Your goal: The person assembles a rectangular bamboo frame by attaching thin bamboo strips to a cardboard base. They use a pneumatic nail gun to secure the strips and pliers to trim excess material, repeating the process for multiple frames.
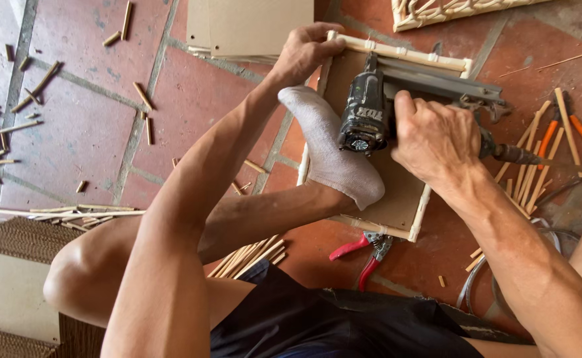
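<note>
Both hands are working: the left hand (304,50) is gripping the light, stiff bamboo-edged square board frame (397,53) at its corner, while the right hand (437,136) is clasping the heavy black pneumatic nail gun (364,113).

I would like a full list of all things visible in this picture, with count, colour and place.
Square board with pale cane frame: one, brown, on the floor under the foot.
Black pneumatic nail gun: one, on the frame.
Red-handled pruning shears: one, below the frame.
Orange-handled pliers: one, far right.
Cut cane sticks: many, tan, scattered on the red tile floor.
Flat cardboard sheets: a stack, top centre.
Grey-socked foot: one, pressing the board.
Left hand: gripping the frame's top corner.
Right hand: holding the nail gun.
</note>
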`<action>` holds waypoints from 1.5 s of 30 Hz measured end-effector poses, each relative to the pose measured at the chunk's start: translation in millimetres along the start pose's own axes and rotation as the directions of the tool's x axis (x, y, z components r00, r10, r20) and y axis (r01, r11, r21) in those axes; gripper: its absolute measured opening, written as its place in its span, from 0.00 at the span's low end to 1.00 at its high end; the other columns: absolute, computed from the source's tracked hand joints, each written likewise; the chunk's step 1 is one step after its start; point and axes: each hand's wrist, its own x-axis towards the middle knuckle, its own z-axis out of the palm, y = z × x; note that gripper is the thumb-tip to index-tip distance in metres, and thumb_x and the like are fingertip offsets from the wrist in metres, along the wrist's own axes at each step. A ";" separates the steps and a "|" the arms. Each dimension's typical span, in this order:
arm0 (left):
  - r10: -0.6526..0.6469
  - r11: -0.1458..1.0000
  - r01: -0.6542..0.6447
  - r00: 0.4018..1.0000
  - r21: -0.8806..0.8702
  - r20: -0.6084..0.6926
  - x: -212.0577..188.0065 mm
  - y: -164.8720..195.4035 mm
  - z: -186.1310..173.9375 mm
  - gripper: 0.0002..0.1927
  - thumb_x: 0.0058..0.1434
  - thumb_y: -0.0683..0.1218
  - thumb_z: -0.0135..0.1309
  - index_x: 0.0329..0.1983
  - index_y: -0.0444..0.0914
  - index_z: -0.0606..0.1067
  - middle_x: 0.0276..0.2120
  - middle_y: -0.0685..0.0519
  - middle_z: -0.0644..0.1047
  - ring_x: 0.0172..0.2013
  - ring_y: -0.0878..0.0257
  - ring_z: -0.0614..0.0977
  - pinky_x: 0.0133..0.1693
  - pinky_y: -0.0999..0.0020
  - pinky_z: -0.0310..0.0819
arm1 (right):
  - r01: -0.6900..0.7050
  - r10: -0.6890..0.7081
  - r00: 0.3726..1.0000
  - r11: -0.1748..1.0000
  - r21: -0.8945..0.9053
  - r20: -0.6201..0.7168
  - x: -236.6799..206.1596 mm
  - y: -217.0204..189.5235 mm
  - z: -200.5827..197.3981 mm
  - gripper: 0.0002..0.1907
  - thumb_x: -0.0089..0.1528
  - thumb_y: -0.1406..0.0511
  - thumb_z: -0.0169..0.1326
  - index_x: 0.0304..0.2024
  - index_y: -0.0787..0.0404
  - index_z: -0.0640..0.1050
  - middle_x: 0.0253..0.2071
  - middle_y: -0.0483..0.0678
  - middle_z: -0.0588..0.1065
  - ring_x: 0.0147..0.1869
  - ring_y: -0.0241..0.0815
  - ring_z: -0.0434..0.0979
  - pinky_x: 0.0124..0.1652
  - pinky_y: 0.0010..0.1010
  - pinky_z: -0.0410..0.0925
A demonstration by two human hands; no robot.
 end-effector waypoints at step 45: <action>0.290 0.141 -0.743 0.663 0.654 0.690 -124.5 75.1 159.3 0.17 0.59 0.51 0.60 0.51 0.41 0.80 0.43 0.48 0.83 0.43 0.56 0.85 0.46 0.62 0.79 | -0.519 0.515 0.567 0.829 -0.206 0.643 -310.4 -83.1 35.6 0.28 0.67 0.69 0.44 0.70 0.73 0.63 0.30 0.57 0.78 0.23 0.42 0.80 0.20 0.36 0.73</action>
